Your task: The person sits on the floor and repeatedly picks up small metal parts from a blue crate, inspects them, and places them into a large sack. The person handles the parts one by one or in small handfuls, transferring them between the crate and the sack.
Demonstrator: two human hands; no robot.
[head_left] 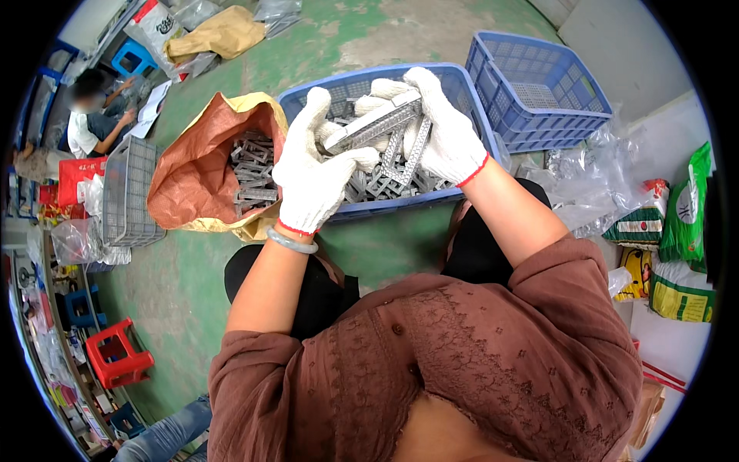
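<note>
Both my hands wear white knitted gloves with red cuffs, raised over a blue plastic crate (392, 206) of loose grey slotted strips (381, 183). Between them is a long grey slotted piece (375, 123), tilted up toward the right. My right hand (454, 135) grips its upper end, thumb along the top. My left hand (312, 181) is around its lower end, with some fingers behind it and the thumb below. Another latticed strip (417, 150) hangs down beside my right palm; whether that hand holds it too, I cannot tell.
A yellow woven sack (185, 181) with an orange inside holds more grey strips at the crate's left. Another blue crate (539, 115) stands at right, near clear plastic bags (600, 192). A grey crate (132, 192), a red stool (119, 354) and a seated person (96, 115) are at left.
</note>
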